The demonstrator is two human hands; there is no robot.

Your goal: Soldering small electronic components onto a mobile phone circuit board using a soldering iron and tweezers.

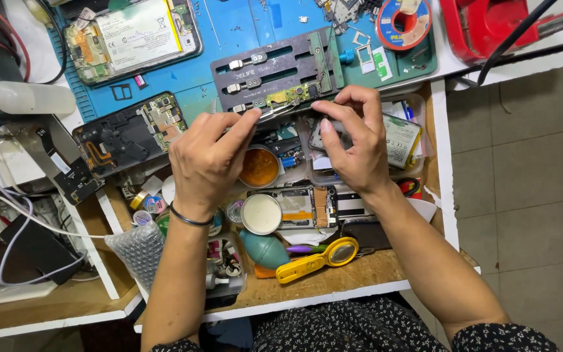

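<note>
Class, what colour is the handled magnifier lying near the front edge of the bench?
Yellow; the magnifier shows in the head view.

1. The tabletop [360, 270] is bare brown board with a white front edge, crowded with repair clutter.
2. A blue work mat [242, 29] covers its far part, carrying an opened phone [135, 36], a dark phone frame [131, 133] and a grey slotted holder [275, 68].
3. Nearer lie a yellow magnifier [317, 257], a teal blower bulb [265, 251], a round orange tin [259, 167] and a white round lid [261, 214].
</note>
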